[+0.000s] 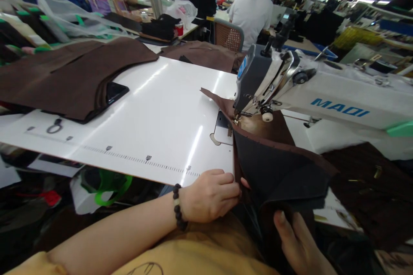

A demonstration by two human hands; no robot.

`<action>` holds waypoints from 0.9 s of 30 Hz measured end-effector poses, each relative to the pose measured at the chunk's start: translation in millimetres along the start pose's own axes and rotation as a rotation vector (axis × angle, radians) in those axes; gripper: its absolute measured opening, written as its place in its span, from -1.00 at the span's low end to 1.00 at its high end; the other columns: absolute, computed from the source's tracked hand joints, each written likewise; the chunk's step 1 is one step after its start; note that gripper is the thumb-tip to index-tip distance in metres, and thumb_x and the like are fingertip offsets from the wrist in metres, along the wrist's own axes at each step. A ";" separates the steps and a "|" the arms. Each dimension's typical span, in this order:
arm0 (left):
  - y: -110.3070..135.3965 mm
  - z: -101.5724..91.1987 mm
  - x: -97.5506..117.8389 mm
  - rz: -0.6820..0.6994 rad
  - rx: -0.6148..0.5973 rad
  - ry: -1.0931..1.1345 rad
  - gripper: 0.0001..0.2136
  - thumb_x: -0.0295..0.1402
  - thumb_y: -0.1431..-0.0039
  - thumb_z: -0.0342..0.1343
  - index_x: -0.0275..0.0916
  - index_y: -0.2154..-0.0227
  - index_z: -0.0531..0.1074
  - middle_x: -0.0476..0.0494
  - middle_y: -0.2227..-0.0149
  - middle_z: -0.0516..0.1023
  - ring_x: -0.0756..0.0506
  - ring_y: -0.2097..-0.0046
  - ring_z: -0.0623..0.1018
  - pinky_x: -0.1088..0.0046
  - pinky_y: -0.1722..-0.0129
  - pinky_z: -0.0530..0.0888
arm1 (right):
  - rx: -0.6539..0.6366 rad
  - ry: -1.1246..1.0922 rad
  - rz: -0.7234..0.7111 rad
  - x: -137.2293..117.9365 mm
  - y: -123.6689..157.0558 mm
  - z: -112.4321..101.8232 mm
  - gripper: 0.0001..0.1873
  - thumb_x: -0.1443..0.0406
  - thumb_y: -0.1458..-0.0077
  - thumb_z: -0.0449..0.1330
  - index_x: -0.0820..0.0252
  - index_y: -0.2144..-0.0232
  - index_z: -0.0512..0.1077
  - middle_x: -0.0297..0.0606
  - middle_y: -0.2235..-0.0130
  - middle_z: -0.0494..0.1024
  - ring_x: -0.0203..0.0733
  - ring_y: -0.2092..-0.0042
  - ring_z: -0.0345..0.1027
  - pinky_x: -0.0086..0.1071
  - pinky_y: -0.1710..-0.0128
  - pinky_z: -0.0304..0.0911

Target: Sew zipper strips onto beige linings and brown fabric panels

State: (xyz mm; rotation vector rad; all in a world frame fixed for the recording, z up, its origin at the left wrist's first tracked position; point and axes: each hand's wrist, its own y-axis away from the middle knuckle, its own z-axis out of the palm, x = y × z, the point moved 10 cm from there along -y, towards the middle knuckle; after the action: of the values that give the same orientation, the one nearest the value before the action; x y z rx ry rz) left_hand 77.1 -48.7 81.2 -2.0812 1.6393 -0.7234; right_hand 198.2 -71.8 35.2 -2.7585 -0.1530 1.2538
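A dark fabric piece (pixel 274 167) with a brown edge runs under the needle area of a white and grey sewing machine (pixel 322 99). Its front end hangs over the table edge towards me. My left hand (pixel 213 193), with a beaded bracelet at the wrist, has its fingers curled closed on the brown edge of this fabric. Lower right, my right hand (pixel 298 240) grips the hanging part, the thumb on the near side and some fingers hidden by the cloth.
Stacked brown fabric pieces (pixel 74 73) cover the table's left side, partly over a black phone-like object (pixel 116 92). A ruler scale (pixel 148 161) is printed along the white tabletop's (pixel 155 111) front. More brown cloth (pixel 368 189) lies at right. Other people (pixel 251 15) sit farther back.
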 end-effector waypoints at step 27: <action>-36.1 -57.4 -94.6 -0.356 -0.272 0.424 -0.75 -0.35 -0.28 -0.13 -0.34 0.24 0.43 -0.15 0.16 0.48 -0.01 0.16 0.47 0.53 0.14 0.36 | -0.547 0.377 -0.398 -38.4 -8.3 49.8 -0.46 0.14 -0.16 -0.03 0.25 -0.14 0.11 -0.09 -0.17 0.16 -0.04 -0.23 -0.09 0.06 -0.20 -0.18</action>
State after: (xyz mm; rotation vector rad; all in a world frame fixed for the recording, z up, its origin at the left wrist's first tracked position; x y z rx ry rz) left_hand 52.5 52.3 133.4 -2.5929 1.6655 -1.1834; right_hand 135.1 -66.0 32.3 -3.1001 -1.0869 0.6442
